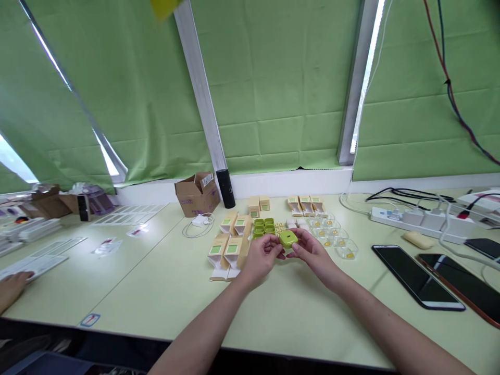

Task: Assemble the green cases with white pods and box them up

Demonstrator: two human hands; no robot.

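Note:
A small glossy green case (288, 238) with rounded corners and a dark slot on its top is held up over the table between my two hands. My left hand (262, 258) pinches its left side, and the fingers of my right hand (312, 254) grip its right side. Just behind my left hand sit several open green square shells (258, 223). Small yellowish pieces (279, 227) lie next to them, partly hidden by the case. Beyond my right hand are several clear plastic trays (347, 253) with yellow bits inside, beside small white pieces (301, 222).
Opened cardboard packages (216, 249) with green panels stand left of my hands; more packages (307, 204) are behind. A brown carton (198, 195), black bottle (225, 188), power strip (417, 221) and phones (416, 276) surround the area. Another person's hand (13, 289) rests at far left.

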